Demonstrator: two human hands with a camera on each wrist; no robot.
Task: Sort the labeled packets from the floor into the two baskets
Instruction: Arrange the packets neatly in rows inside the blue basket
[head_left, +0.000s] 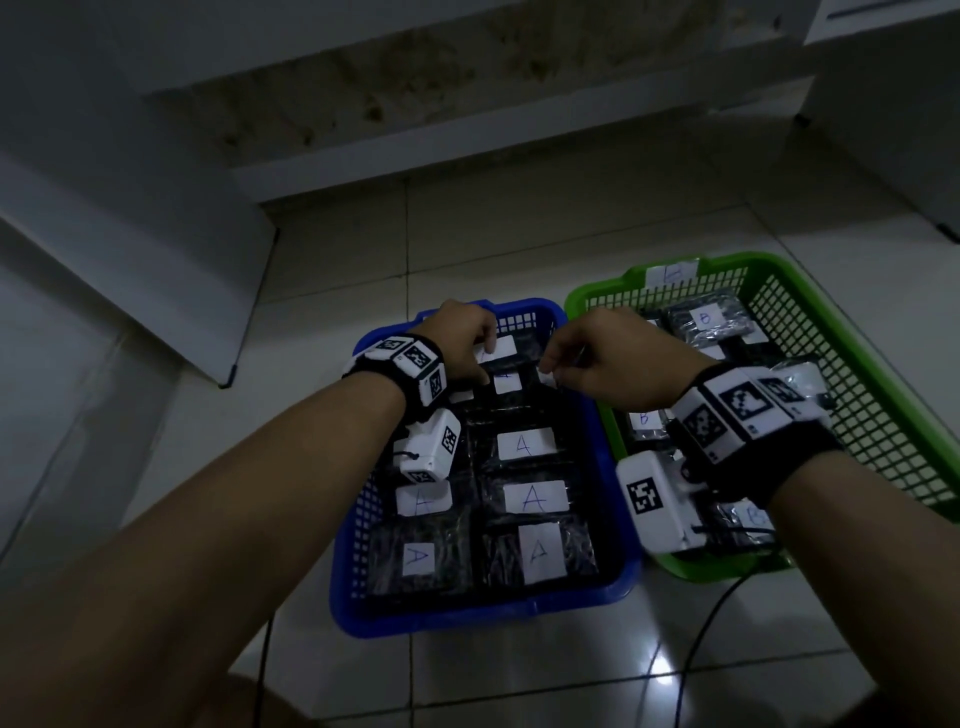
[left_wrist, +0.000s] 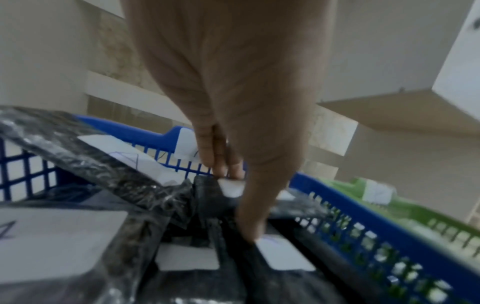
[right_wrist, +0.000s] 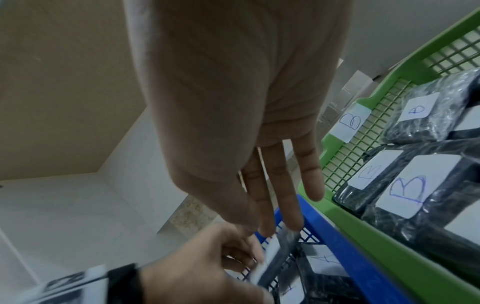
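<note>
Both hands meet at the blue basket's (head_left: 483, 613) far end: left hand (head_left: 457, 338) pinches a packet (left_wrist: 215, 197); right hand (head_left: 602, 358), fingers extended, touches its edge.

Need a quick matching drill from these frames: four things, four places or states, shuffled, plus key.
Column one:
1. blue basket
2. green basket
3. left hand
4. right hand

Column two:
a. holds packets marked B
b. fingers straight, at the top edge of a packet stood on edge
c. holds packets marked A
d. grips a packet at the blue basket's far end

Pairs: 1-c, 2-a, 3-d, 4-b
</note>
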